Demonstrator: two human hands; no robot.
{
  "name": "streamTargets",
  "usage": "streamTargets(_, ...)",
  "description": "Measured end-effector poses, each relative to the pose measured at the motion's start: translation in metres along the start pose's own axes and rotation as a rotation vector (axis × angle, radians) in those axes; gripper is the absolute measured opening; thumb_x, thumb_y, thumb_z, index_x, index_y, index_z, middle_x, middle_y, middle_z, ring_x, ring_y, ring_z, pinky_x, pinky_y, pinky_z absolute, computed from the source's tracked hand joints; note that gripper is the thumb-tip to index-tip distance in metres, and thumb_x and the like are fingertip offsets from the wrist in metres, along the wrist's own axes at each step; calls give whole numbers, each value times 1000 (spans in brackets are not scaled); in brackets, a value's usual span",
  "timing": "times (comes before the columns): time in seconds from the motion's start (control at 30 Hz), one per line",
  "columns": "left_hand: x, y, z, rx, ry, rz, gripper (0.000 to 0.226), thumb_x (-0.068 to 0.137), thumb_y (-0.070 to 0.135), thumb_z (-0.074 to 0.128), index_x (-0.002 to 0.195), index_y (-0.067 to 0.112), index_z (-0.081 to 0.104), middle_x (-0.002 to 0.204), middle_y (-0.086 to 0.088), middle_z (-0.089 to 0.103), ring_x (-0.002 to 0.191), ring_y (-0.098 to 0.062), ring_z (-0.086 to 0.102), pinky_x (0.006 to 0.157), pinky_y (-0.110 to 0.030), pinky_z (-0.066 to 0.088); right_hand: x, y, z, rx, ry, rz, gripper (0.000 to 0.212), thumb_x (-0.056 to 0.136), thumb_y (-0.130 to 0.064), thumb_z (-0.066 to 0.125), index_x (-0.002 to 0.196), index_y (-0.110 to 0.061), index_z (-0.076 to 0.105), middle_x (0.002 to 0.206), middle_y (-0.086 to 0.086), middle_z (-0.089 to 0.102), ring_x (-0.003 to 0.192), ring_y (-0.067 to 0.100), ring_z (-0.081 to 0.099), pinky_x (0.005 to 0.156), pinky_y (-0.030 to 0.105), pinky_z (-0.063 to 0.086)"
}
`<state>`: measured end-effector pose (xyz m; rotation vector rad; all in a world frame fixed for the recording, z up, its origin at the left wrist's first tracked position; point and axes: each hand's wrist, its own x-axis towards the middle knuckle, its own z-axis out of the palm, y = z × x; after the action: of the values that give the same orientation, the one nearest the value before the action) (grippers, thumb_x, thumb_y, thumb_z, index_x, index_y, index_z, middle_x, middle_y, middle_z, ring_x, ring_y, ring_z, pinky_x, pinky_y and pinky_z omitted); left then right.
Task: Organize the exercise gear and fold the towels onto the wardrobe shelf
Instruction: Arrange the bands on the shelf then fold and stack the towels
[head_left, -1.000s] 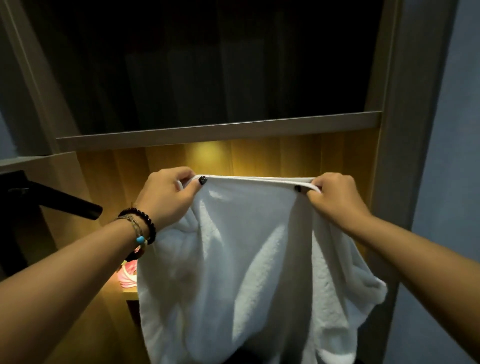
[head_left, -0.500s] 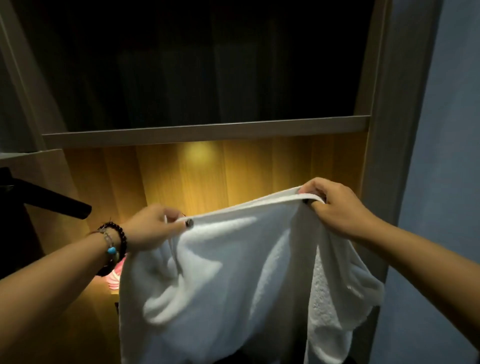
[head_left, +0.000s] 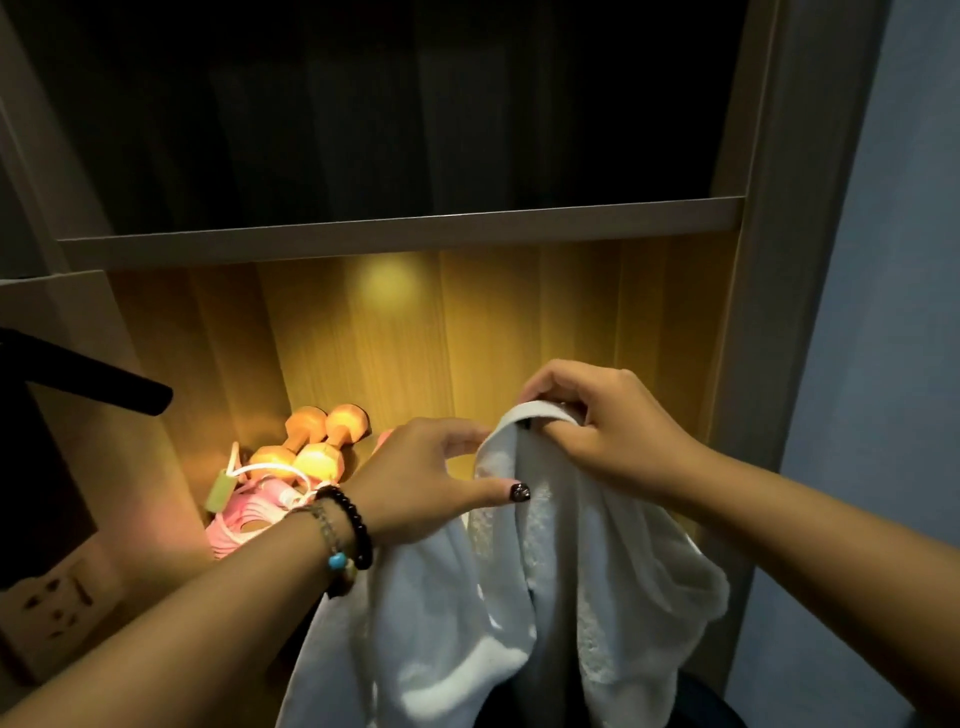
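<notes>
A white towel hangs folded in half lengthwise in front of the lit wardrobe shelf. My right hand pinches its top edge, with both corners gathered there. My left hand, with bead bracelets on the wrist, rests against the towel's left fold, thumb pressed on the cloth. On the shelf at the left lie two orange dumbbells and a pink skipping rope with a white cord.
A grey shelf board runs above the lit compartment, with a dark compartment over it. A black bar sticks out at the left. A wall socket sits low on the left. A blue wall stands at the right.
My left hand has swung right and brought its towel corner to my right hand, so the towel now hangs doubled. The view has tilted down and shows the dumbbells and rope.
</notes>
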<state>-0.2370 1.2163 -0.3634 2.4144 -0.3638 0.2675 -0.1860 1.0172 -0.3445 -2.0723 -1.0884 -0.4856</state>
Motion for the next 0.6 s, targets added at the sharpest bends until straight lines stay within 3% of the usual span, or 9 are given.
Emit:
streamTargets(0.1,6,-3,9,-81,5,9,17,81,31,76,94,22,69,95,12,72,96,3,64,87,-23,48,-5,0,-2,26,-52,20,21,88,-7,62,104,-19,66,96,-13,64,90,2,60,80,20,53)
streamTargets(0.23,4,-7,17,-150,52,-13,27,76,43,71,85,18,66,85,4,73,85,-12,68,79,-32,50,-17,9,3,40,-112,87,22,88,-11,64,108,-20,65,97,-11,65,89,4,61,80,27,55)
streamTargets(0.33,3,-12,23,-141,156,-40,14,87,25,68,84,12,64,82,-4,71,78,-19,63,68,-24,44,-30,23,11,-32,-209,176,25,85,-21,67,109,-23,62,100,-10,62,90,4,59,80,29,55)
streamTargets(0.4,2,-19,21,-153,257,-70,12,88,24,66,82,14,64,81,-7,70,76,-20,61,63,-22,41,-41,40,13,-107,-274,262,22,82,-23,68,103,-24,61,99,-10,59,89,6,58,79,31,55)
streamTargets(0.5,-1,-33,13,-164,374,-141,13,90,22,64,81,13,64,82,-14,67,77,-27,60,64,-29,42,-56,65,13,-204,-370,380,12,83,-23,64,94,-21,64,93,-7,58,82,11,58,76,33,56)
streamTargets(0.6,-5,-38,11,-120,368,-157,15,91,21,63,83,9,65,82,-14,66,78,-28,60,68,-37,47,-60,76,4,-170,-319,403,8,86,-25,63,93,-23,67,91,-10,57,82,9,58,75,27,55)
